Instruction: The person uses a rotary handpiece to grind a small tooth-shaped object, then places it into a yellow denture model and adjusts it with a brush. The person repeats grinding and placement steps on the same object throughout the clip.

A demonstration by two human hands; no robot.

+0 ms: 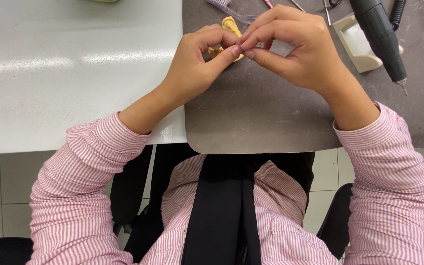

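My left hand (197,64) and my right hand (290,46) meet above a grey work mat (261,118). Their fingertips pinch together around something very small that I cannot make out. A yellow plaster-like cast (229,24) lies on the mat just behind my left fingers, partly hidden by them. Both sleeves are pink and white striped.
A black rotary handpiece (381,34) with a coiled cable lies at the upper right, over a cream-coloured block (359,44). Several thin metal tools (298,5) and a clear brush-like item (226,7) lie at the mat's far edge. A white table (74,73) extends left.
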